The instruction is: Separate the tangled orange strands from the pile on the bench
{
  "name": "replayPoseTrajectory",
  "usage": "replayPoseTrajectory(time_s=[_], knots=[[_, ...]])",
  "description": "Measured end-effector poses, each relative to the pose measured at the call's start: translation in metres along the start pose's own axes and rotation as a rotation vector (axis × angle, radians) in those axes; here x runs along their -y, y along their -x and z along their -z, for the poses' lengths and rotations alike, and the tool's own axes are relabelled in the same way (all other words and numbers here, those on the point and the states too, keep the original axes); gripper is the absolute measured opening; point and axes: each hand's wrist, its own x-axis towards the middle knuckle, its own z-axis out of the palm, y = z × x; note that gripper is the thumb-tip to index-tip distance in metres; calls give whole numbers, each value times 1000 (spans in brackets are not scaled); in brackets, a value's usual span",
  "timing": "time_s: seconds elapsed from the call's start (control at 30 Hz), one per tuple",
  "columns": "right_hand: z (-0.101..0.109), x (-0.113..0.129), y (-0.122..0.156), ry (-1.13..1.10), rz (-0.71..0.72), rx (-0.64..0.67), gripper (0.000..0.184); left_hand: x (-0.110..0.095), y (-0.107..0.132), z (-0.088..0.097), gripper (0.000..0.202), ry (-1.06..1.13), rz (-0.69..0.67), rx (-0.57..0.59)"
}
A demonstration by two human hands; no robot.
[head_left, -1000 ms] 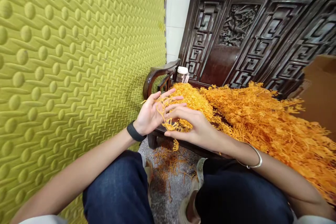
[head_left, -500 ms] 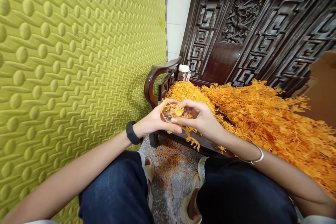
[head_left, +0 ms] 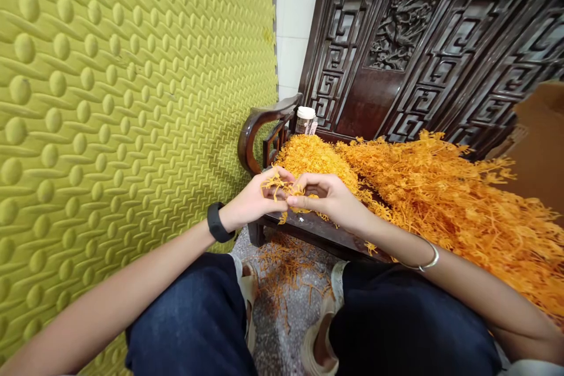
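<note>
Two hands hold one orange sprig [head_left: 274,184] above the front edge of the seat [head_left: 324,235], near its left end. The left hand [head_left: 250,201] curls thumb and fingers around the sprig; the right hand [head_left: 338,202] pinches it between thumb and fingertips. Both sets of fingertips meet, or nearly so; exact contact is hidden.

Change: one second earlier, the left hand is palm up with fingers spread. Half a second earlier, the hands are together and a long strand hangs below them. Now only a short tip hangs below the left thumb. Effect on the work: the sprig is gathered compactly at the fingertips. Whether the strand is folded in or detached cannot be told.

Layout: the heap [head_left: 317,158] covers the seat's left end; the bundle [head_left: 440,188] extends toward its right end. The jar [head_left: 305,120] stands at the rear left corner. Scraps [head_left: 284,270] lie on the floor below the front edge.
</note>
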Motion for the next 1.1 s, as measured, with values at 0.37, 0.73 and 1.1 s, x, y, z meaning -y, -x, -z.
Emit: replayPoseTrajectory(time_s=[0.37,0.73,1.1], knots=[[10,3,1,-137,-104,-34,19,-3,3,-1,10,44,126,160],[10,-3,-1,-509,-214,230,23,-9,8,-2,15,12,192,230],[5,-15,-1,-745,-156,544,30,-19,18,-10,17,13,128,353]])
